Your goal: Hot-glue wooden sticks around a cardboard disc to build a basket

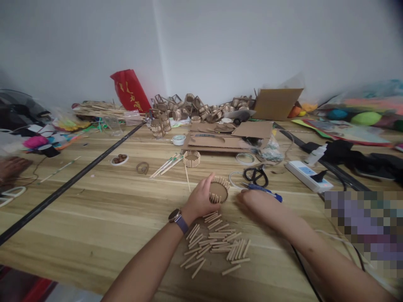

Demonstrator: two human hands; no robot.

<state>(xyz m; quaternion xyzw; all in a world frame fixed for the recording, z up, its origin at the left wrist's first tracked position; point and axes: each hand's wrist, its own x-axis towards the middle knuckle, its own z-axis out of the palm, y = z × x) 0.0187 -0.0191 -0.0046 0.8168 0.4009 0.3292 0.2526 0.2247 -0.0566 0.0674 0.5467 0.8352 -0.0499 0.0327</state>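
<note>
Wood tbl [119,201] w/ loose sticks [218,235]; wall [236,46] bhnd.

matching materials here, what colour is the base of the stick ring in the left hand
The base is brown; it shows in the head view, the only one.

Gold Chinese characters [132,97], hardly legible, on red bag [131,86]

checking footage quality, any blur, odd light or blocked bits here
Head view: the right hand looks motion-blurred, the left hand crisper; a pixelated patch covers part of the right side; the wall carries a soft pale streak; the top right corner darkens.
</note>
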